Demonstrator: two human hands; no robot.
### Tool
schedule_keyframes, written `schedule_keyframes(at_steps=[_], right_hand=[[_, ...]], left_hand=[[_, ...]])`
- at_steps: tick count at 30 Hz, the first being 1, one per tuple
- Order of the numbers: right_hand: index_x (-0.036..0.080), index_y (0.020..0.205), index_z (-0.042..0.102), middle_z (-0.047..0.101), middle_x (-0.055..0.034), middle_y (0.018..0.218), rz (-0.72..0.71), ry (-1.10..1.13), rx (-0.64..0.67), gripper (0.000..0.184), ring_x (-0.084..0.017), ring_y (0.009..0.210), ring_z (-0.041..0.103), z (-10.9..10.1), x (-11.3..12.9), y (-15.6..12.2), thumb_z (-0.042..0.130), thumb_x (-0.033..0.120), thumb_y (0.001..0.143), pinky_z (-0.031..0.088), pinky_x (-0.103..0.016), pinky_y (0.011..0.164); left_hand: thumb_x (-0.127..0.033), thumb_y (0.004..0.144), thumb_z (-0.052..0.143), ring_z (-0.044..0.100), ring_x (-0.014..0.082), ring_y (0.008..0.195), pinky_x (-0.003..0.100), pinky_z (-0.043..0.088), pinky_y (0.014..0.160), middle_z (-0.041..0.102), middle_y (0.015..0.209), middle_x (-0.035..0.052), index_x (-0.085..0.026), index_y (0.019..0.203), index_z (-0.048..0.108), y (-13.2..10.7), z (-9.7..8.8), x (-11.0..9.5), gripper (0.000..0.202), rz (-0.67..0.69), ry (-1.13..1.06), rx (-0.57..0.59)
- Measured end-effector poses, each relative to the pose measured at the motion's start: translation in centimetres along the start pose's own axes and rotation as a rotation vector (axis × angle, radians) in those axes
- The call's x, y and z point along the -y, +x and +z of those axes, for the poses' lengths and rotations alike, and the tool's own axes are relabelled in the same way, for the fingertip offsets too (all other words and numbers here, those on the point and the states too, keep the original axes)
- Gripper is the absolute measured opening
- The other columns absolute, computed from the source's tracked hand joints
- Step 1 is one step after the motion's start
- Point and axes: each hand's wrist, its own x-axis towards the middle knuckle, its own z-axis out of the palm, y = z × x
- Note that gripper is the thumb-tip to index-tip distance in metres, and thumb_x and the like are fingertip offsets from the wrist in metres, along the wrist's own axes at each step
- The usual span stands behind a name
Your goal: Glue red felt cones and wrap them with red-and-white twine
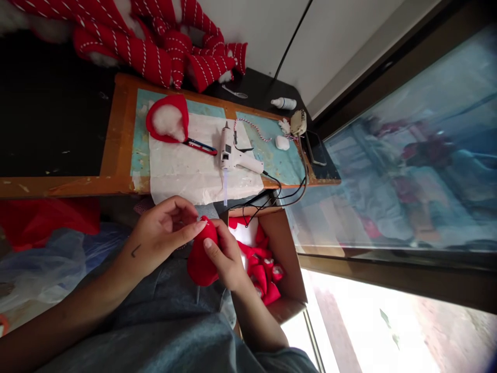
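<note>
Above my lap, a small red felt piece is held between both hands. My right hand is closed around its right side, thumb on the front. With thumb and fingers, my left hand pinches the narrow top end, where a small white speck shows. On the table beyond lies a white glue gun with a clear glue stick out of its back end. To its left are a utility knife and a red felt piece with white stuffing.
Red striped stuffed pieces are heaped at the back left. A cardboard box holding red felt pieces stands below the table's edge at right. Black cables hang there. A white bottle, a phone and a power socket lie at the table's right end.
</note>
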Motion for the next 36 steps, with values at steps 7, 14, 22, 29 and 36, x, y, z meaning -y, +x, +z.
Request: schedule_keyframes(at_steps=[7,14,22,29,36], right_hand=[[0.032,0.117,0.072,0.076,-0.0041,0.107,-0.055,-0.02,-0.001,0.029,-0.029,0.097,0.071,0.1,-0.3,0.3,0.069,0.054,0.098,0.056,-0.045,0.091],[0.033,0.115,0.073,0.077,-0.0034,0.108,-0.059,-0.023,0.0,0.025,-0.03,0.098,0.072,0.3,0.0,0.4,0.068,0.051,0.098,0.056,-0.044,0.091],[0.033,0.119,0.074,0.078,-0.0056,0.112,-0.094,-0.179,-0.011,0.027,-0.032,0.1,0.073,0.4,0.3,0.1,0.068,0.05,0.098,0.057,-0.045,0.092],[0.028,0.123,0.072,0.078,-0.009,0.116,-0.135,-0.287,-0.021,0.032,-0.034,0.104,0.074,0.6,0.4,0.1,0.062,0.05,0.103,0.057,-0.048,0.094],[0.031,0.135,0.058,0.072,-0.0108,0.127,-0.104,-0.294,-0.013,0.043,-0.035,0.111,0.072,0.7,-0.2,0.1,0.07,0.052,0.099,0.056,-0.051,0.098]], left_hand=[[-0.043,0.084,0.088,0.064,0.0171,0.072,0.025,0.054,0.061,0.068,0.08,-0.0001,-0.024,0.091,0.07,-0.2,0.0,0.2,0.027,0.033,0.089,-0.045],[-0.047,0.088,0.084,0.061,0.0149,0.07,0.022,0.053,0.06,0.066,0.083,-0.0005,-0.023,0.099,0.069,-0.1,-0.3,0.0,0.031,-0.024,0.009,0.032],[-0.043,0.085,0.087,0.066,0.0176,0.08,0.023,0.055,0.064,0.069,0.088,0.0008,-0.022,0.099,0.068,-0.2,-0.4,0.1,0.031,-0.009,0.067,-0.012],[-0.046,0.091,0.08,0.063,0.0159,0.072,0.022,0.054,0.059,0.068,0.087,-0.0003,-0.025,0.106,0.067,-0.2,-0.8,0.9,0.028,-0.041,0.031,0.04],[-0.066,0.09,0.077,0.062,0.0158,0.07,0.024,0.052,0.059,0.069,0.09,0.0009,-0.024,0.115,0.066,0.0,-1.5,1.4,0.05,-0.062,-0.033,0.158]])
